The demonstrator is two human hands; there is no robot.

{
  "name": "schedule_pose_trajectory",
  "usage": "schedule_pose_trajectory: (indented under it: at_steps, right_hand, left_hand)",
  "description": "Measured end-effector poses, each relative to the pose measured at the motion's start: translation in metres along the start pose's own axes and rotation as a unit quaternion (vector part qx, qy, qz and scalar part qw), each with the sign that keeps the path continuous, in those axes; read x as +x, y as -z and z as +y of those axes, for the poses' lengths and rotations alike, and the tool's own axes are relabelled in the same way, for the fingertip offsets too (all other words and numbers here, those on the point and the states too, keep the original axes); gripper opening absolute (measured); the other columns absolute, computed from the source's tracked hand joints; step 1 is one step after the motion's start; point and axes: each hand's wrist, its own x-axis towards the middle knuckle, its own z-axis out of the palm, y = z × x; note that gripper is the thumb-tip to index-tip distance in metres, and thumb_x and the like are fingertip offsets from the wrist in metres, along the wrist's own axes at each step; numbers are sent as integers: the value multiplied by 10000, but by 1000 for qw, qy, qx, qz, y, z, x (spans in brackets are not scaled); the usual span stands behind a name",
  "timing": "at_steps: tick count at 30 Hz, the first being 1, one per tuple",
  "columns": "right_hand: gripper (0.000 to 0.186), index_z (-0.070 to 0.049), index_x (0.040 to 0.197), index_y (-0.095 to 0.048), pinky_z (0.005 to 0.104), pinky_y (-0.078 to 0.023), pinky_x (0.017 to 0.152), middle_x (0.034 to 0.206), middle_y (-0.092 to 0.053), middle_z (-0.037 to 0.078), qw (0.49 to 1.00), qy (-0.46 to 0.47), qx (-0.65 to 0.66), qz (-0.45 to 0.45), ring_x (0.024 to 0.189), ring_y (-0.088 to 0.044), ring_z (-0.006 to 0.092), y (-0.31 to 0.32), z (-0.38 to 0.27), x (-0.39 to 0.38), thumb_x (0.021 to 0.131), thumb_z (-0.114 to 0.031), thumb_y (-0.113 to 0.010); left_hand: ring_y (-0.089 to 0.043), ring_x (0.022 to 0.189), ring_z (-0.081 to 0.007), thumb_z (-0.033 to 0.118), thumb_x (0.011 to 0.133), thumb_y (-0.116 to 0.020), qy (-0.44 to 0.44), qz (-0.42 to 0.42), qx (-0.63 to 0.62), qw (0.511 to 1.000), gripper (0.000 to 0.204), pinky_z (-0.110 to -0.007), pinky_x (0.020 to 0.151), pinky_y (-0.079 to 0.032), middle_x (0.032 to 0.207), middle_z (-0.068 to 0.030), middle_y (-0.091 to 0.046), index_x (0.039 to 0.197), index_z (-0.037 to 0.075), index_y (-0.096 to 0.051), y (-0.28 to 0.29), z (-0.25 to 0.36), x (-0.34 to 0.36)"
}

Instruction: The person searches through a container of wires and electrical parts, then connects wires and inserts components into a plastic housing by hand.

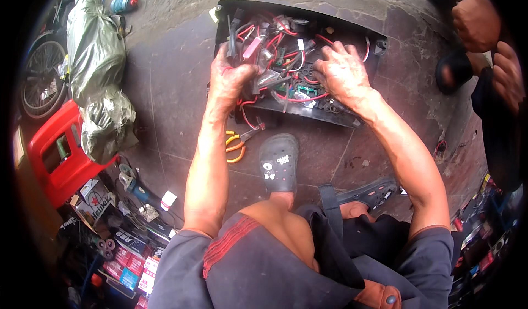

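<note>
A black open tray [308,114] lies on the floor in front of me, filled with a tangle of red wires [316,98], connectors, clear plastic bits and small dark parts. My left hand [234,83] is at its left side, fingers curled down among the wires and thumb toward a clear plastic piece [269,79]; what it grips is hidden. A pink piece [253,48] lies just beyond that thumb. Over the tray's right half, my right hand [344,72] has its fingers apart and bent down, tips at the small dark parts [308,73], with nothing visibly held.
Yellow-handled pliers [237,144] lie by the tray's near edge, close to my shoe [279,163]. A red plastic chair [52,155] and a wrapped bundle [99,61] stand left. Boxes [129,268] crowd the lower left. Another person's hand [476,23] and feet are at the right.
</note>
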Motion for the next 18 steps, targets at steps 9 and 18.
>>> schedule_pose_trajectory:
  at_steps: [9, 18]
  right_hand:
    - [187, -75, 885, -714, 457, -435, 911, 1120, -612, 119, 997, -37, -19, -63, 1128, -522, 288, -3, -13, 0, 741, -180, -656]
    - [276, -52, 907, -708, 500, -445, 920, 1115, -608, 124, 991, -120, 33, -57, 1134, -524, 296, -9, -17, 0, 789, -299, -732]
  left_hand:
    - [-634, 798, -155, 26, 686, -682, 4, 7, 29, 1000, 481, -286, 750, -529, 925, -78, -646, 1147, -8, -551, 3, -3, 2]
    - [-606, 779, -129, 46, 690, -690, -13, 44, 78, 996, 480, -270, 725, -507, 930, -66, -656, 1150, -13, -565, -26, 11, 1]
